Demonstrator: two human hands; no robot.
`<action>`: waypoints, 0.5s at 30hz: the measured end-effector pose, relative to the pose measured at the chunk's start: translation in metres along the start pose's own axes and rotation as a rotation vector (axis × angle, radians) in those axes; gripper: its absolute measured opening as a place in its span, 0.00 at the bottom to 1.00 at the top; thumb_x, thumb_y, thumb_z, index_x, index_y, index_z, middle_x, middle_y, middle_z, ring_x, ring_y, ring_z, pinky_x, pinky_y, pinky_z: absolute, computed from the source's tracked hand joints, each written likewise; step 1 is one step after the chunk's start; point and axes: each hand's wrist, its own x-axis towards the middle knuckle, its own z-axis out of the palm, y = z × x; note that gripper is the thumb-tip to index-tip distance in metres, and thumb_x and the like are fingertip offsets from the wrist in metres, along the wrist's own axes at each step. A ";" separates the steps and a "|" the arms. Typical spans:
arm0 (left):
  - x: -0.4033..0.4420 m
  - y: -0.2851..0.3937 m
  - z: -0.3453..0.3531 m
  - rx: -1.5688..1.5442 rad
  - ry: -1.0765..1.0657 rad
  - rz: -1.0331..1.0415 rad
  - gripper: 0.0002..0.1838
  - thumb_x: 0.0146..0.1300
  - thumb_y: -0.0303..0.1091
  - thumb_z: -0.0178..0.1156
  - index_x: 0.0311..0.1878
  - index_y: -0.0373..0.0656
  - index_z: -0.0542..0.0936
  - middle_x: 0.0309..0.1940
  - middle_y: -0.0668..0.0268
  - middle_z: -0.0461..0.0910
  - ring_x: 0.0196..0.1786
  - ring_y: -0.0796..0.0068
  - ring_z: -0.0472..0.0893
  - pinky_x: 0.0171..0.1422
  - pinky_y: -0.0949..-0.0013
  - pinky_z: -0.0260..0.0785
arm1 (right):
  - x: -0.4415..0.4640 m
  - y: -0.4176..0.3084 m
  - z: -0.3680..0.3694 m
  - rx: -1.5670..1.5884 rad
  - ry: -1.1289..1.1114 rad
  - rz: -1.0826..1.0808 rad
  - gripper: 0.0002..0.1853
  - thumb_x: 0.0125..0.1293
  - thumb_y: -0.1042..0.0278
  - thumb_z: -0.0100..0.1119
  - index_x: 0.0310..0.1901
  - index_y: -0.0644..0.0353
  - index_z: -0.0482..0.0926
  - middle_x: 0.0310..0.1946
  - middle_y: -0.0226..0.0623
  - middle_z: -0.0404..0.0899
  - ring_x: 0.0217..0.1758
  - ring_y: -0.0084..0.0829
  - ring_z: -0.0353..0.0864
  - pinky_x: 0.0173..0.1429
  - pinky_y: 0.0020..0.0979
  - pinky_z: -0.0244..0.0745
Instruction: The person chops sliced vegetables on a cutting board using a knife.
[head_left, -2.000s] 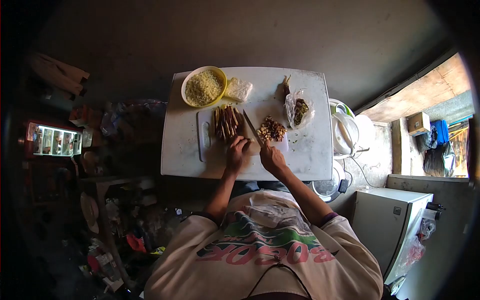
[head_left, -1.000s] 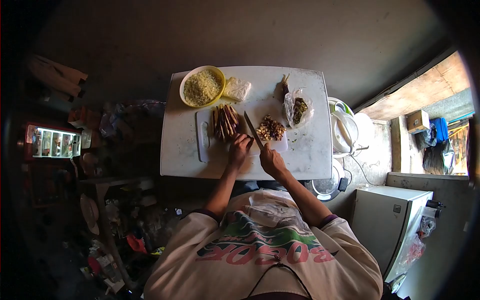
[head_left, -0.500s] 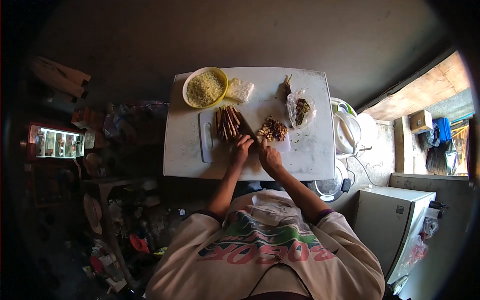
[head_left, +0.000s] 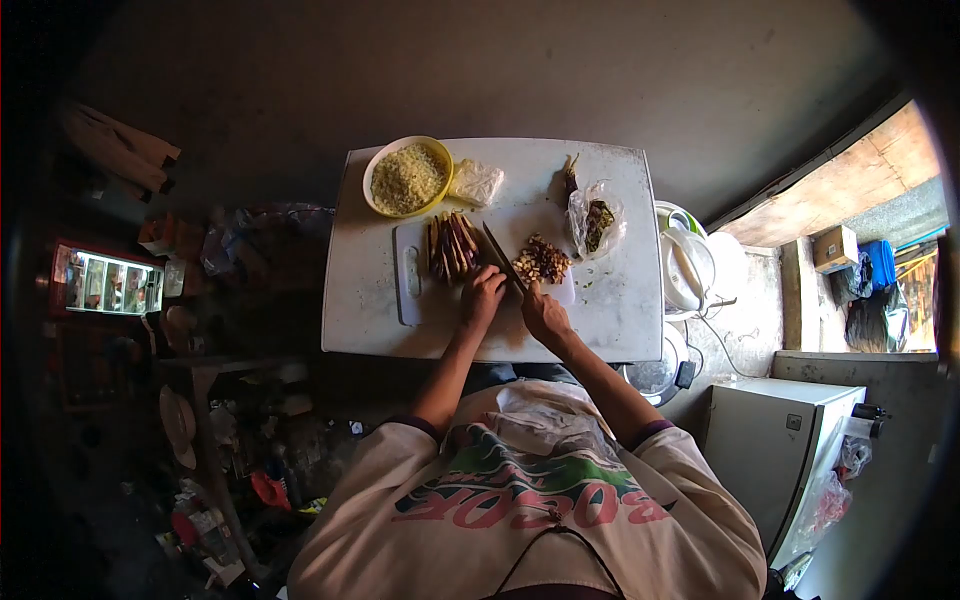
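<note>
My right hand (head_left: pixel 545 314) is wrapped round the handle of a knife (head_left: pixel 502 252), whose dark blade points away and to the left over the cutting board. Just left of the blade, my left hand (head_left: pixel 484 292) has its fingers curled at the near end of a bundle of eggplant strips (head_left: pixel 452 246), purple-skinned with pale flesh. To the right of the knife lies a heap of diced eggplant (head_left: pixel 543 260). Strips and dice rest on a white cutting board (head_left: pixel 410 298) with a handle slot at its left. My fingertips are too small to see clearly.
On the white table (head_left: pixel 610 320) stand a yellow-rimmed bowl of pale chopped food (head_left: pixel 408 180) and a clear bag with pale contents (head_left: pixel 476 183). A dark, stemmed eggplant (head_left: pixel 570 182) lies near an open plastic bag (head_left: pixel 598 222). A white appliance (head_left: pixel 688 265) stands beyond the right edge.
The knife has come up and turned, so more of its blade shows. My right hand has shifted slightly right and toward me. My left hand stays at the strips.
</note>
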 end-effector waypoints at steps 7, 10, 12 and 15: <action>0.000 0.004 -0.002 0.109 -0.052 -0.002 0.17 0.43 0.19 0.67 0.40 0.37 0.80 0.43 0.61 0.77 0.49 0.55 0.76 0.51 0.58 0.71 | -0.017 -0.006 0.003 -0.048 0.014 0.049 0.11 0.68 0.64 0.43 0.47 0.61 0.64 0.27 0.60 0.79 0.33 0.62 0.79 0.38 0.58 0.74; 0.004 0.010 -0.010 0.141 -0.062 0.013 0.17 0.43 0.19 0.67 0.40 0.37 0.80 0.43 0.60 0.77 0.50 0.54 0.75 0.51 0.58 0.71 | -0.011 0.001 0.018 -0.073 0.109 -0.033 0.12 0.69 0.64 0.43 0.48 0.61 0.65 0.24 0.57 0.78 0.29 0.61 0.79 0.36 0.57 0.74; 0.004 0.011 -0.013 0.148 -0.064 0.022 0.17 0.43 0.19 0.67 0.40 0.37 0.80 0.42 0.60 0.77 0.49 0.55 0.76 0.51 0.58 0.71 | 0.000 0.022 0.042 -0.109 0.242 -0.134 0.13 0.69 0.63 0.44 0.49 0.61 0.66 0.23 0.56 0.77 0.27 0.59 0.79 0.33 0.56 0.74; 0.005 0.006 -0.007 0.085 -0.028 0.009 0.15 0.44 0.20 0.67 0.39 0.37 0.80 0.42 0.60 0.77 0.48 0.55 0.76 0.50 0.59 0.71 | -0.005 -0.008 -0.005 -0.148 0.056 -0.005 0.15 0.69 0.62 0.45 0.54 0.60 0.65 0.27 0.55 0.80 0.30 0.56 0.81 0.35 0.52 0.75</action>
